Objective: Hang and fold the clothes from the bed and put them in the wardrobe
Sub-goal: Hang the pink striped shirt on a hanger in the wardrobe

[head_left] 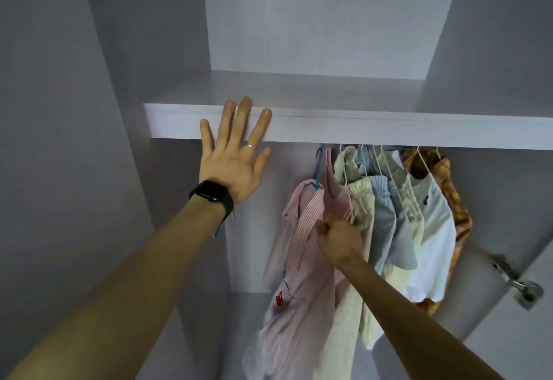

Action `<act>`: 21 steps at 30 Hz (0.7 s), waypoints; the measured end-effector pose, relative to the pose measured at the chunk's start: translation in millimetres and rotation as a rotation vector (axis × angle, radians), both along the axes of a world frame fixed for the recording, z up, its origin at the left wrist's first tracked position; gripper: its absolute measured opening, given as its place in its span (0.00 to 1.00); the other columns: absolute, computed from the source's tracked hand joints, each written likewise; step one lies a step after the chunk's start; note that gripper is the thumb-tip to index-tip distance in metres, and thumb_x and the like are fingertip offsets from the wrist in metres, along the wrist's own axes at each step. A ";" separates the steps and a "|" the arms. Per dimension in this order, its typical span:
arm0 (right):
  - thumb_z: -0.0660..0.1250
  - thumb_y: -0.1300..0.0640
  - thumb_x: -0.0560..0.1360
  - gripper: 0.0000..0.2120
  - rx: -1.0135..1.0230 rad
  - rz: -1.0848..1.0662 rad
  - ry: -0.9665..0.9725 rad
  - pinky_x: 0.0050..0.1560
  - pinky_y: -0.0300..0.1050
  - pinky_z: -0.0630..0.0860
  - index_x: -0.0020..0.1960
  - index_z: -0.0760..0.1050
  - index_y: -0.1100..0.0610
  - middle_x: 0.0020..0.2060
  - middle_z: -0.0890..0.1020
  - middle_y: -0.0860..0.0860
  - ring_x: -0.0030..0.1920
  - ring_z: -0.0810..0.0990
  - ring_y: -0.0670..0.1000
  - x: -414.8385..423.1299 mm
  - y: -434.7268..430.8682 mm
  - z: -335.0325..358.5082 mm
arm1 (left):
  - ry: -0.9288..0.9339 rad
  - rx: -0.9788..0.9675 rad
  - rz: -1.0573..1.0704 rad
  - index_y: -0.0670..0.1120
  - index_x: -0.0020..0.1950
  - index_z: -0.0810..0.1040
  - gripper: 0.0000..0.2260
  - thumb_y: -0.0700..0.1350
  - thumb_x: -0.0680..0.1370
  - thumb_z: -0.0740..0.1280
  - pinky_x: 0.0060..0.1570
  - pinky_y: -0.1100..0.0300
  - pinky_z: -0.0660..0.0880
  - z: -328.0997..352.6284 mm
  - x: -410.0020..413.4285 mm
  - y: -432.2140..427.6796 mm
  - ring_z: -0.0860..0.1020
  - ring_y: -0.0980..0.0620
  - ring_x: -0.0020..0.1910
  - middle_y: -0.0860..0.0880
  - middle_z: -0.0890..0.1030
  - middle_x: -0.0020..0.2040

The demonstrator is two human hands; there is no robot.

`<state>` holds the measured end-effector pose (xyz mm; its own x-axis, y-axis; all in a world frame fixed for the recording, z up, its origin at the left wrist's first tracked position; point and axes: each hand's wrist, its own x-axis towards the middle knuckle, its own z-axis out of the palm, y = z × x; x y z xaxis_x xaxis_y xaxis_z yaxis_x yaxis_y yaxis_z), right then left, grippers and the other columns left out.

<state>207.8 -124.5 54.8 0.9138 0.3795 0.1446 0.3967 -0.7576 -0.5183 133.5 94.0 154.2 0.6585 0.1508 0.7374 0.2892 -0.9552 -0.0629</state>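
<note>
Up inside the wardrobe (pixel 89 110), left hand (pixel 232 167) lies flat on the shelf (pixel 359 127) edge, fingers (pixel 244 119) spread; right hand (pixel 339 240) fingers pinch the pink shirt (pixel 302 260).

Bare forearms, no sleeves, black smartwatch (pixel 213 195) on L wrist, thin ring (pixel 250 146) on L hand (pixel 232 164)

A pink-and-white striped shirt (pixel 302 248) is seen on a blue hanger (pixel 317 170), beside an orange plaid garment (pixel 457 200) and a black watch (pixel 213 195).

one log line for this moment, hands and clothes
left hand: open, flat on shelf edge | right hand: gripping pink striped shirt | blue hanger: beside hung clothes
</note>
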 end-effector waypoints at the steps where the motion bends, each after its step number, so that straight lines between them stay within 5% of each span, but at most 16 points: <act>1: 0.57 0.50 0.84 0.14 0.006 -0.014 -0.008 0.52 0.51 0.77 0.55 0.76 0.59 0.50 0.83 0.61 0.54 0.81 0.64 7.0 5.7 -8.6 | -0.046 0.015 -0.010 0.58 0.81 0.37 0.29 0.58 0.84 0.50 0.74 0.32 0.40 -5.8 7.5 3.5 0.40 0.44 0.80 0.50 0.35 0.80; 8: 0.58 0.49 0.83 0.13 0.045 -0.066 -0.111 0.52 0.50 0.75 0.55 0.76 0.58 0.52 0.84 0.61 0.55 0.81 0.65 50.8 30.8 -52.5 | -0.293 0.103 -0.037 0.57 0.82 0.46 0.25 0.55 0.85 0.48 0.73 0.34 0.40 -23.1 34.8 14.7 0.44 0.44 0.81 0.48 0.46 0.82; 14: 0.60 0.54 0.82 0.13 0.125 -0.102 -0.341 0.46 0.47 0.71 0.60 0.74 0.61 0.52 0.83 0.63 0.54 0.81 0.65 76.0 41.3 -22.7 | -0.361 0.136 -0.043 0.58 0.82 0.46 0.25 0.57 0.85 0.48 0.74 0.34 0.42 -25.7 39.0 19.2 0.44 0.46 0.81 0.49 0.47 0.82; 21: 0.61 0.54 0.81 0.12 0.015 -0.219 -0.377 0.53 0.49 0.76 0.56 0.75 0.62 0.54 0.83 0.63 0.56 0.81 0.64 112.1 58.5 9.7 | -0.403 0.141 -0.043 0.59 0.82 0.46 0.24 0.55 0.85 0.48 0.74 0.35 0.45 -30.0 41.3 19.7 0.45 0.47 0.81 0.50 0.48 0.82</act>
